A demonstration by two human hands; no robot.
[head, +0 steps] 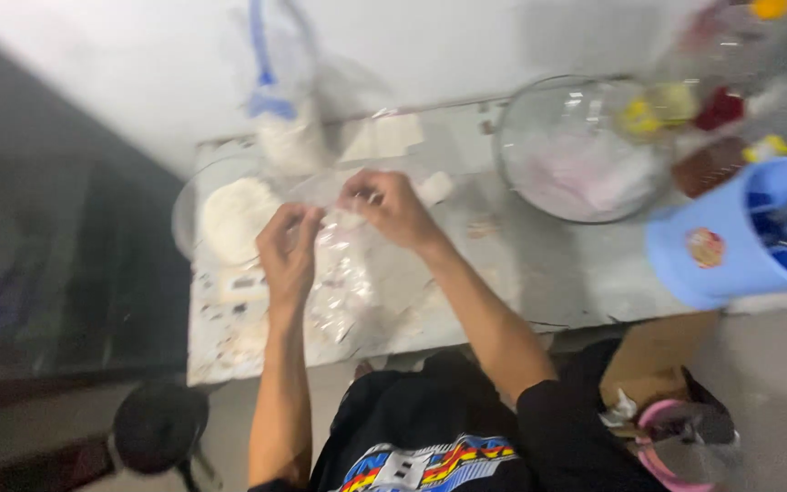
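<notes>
Head view: left hand (289, 248) and right hand (392, 208) fingers pinch a crinkled clear plastic bag (343, 282)

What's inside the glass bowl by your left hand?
The glass bowl holds a round white mound, dough or flour; blur hides which. The left hand pinches a clear plastic bag beside it. What lies under the mound is covered.

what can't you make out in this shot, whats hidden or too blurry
- Head view, motion blur: what the left hand and right hand pinch at the clear plastic bag.
- The bag's contents: glare and blur.
- Inside the blue bucket: cut off by the right edge.
- The glass bowl contents: smeared pale pink.
</notes>
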